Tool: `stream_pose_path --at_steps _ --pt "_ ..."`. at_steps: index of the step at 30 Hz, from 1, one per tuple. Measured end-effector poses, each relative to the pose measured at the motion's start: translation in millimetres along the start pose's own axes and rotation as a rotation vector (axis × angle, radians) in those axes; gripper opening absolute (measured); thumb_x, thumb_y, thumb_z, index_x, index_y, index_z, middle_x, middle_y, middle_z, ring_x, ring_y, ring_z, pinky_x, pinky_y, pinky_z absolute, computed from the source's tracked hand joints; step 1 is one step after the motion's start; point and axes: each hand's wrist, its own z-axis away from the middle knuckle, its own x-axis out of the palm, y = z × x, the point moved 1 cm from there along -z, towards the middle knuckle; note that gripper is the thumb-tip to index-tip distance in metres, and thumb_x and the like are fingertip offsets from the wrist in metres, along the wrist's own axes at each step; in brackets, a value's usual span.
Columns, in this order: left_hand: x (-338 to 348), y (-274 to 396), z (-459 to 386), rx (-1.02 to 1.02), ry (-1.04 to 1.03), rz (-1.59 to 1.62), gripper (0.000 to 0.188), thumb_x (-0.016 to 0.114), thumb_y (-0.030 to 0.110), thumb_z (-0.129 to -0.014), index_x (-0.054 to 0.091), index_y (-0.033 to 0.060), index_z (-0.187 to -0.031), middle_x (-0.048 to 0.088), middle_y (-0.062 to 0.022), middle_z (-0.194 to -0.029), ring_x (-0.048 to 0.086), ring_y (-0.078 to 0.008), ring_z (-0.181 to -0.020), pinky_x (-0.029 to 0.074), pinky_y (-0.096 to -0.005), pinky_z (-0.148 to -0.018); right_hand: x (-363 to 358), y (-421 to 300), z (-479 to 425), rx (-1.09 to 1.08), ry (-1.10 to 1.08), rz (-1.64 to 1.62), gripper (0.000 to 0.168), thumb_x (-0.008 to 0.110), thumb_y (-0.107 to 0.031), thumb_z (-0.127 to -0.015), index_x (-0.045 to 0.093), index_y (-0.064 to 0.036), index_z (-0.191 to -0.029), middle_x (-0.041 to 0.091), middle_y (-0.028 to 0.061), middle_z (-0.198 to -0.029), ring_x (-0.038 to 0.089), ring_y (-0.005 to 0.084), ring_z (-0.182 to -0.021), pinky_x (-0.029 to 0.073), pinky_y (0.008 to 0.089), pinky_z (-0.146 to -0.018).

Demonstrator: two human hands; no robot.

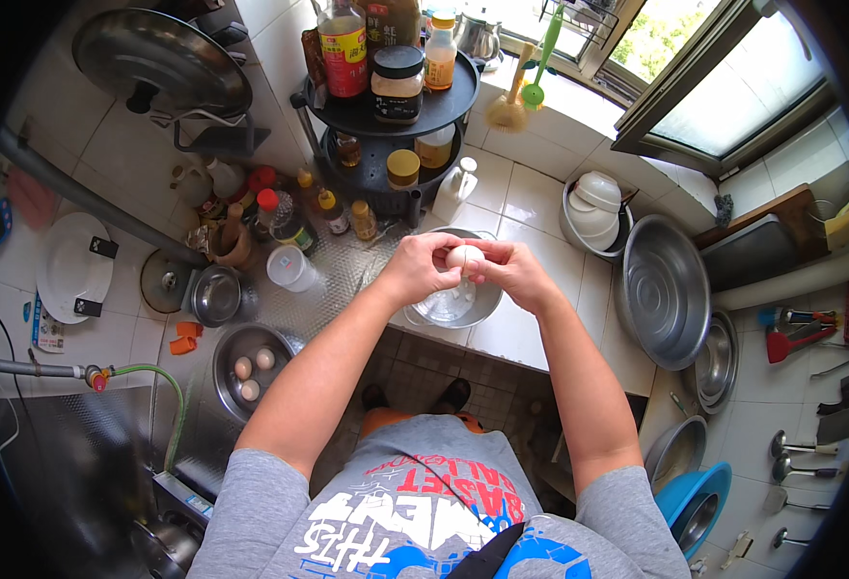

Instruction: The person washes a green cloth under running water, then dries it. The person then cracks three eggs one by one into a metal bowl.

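Between both hands I hold a pale egg (465, 256), with a dark line, apparently a crack, running down its shell. My left hand (424, 266) grips it from the left, and my right hand (508, 269) has its thumb and fingers on the right side. Directly beneath is a round metal pot (487, 307) on the white tiled counter; something whitish and shiny lies inside, too unclear to name. Off to the left, a metal bowl (226, 394) contains several whole eggs (250, 390).
A black two-tier rack (432, 116) of sauce bottles and jars stands behind the pot. Beside it is a white jug (456, 189). A clear plastic tub (292, 268) sits left of my hands. Metal basins (663, 293) lean at the right, below the open window (728, 94).
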Motion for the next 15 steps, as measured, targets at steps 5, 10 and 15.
stream_pose_path --at_steps 5,10,15 --pt "-0.9 -2.1 -1.4 -0.001 -0.009 0.030 0.041 0.074 0.007 -0.077 0.066 -0.0038 -0.115 0.072 -0.0097 -0.100 0.070 -0.0132 -0.090 0.057 -0.0283 -0.084 -2.2 -0.3 -1.9 -0.010 -0.016 0.008 0.045 0.078 -0.023 -0.087 0.067 -0.001 -0.125 0.071 0.0037 -0.101 0.060 0.0085 -0.086 0.050 0.0250 -0.078" --pt "-4.0 -2.5 -1.4 0.005 -0.018 0.012 0.042 0.074 0.006 -0.077 0.066 -0.0038 -0.117 0.072 -0.0101 -0.102 0.070 -0.0140 -0.092 0.057 -0.0285 -0.085 -2.1 -2.0 -2.2 -0.014 -0.025 0.016 0.046 0.078 -0.022 -0.087 0.066 -0.001 -0.127 0.071 0.0039 -0.103 0.061 0.0086 -0.087 0.050 0.0249 -0.079" --pt "-7.4 -6.8 -3.2 0.035 -0.047 0.019 0.042 0.073 0.005 -0.078 0.065 -0.0038 -0.118 0.071 -0.0110 -0.107 0.069 -0.0151 -0.095 0.056 -0.0291 -0.089 -3.1 -2.6 -3.0 0.007 -0.024 0.031 0.047 0.077 -0.019 -0.088 0.064 -0.001 -0.130 0.071 0.0043 -0.106 0.061 0.0091 -0.090 0.050 0.0252 -0.082"
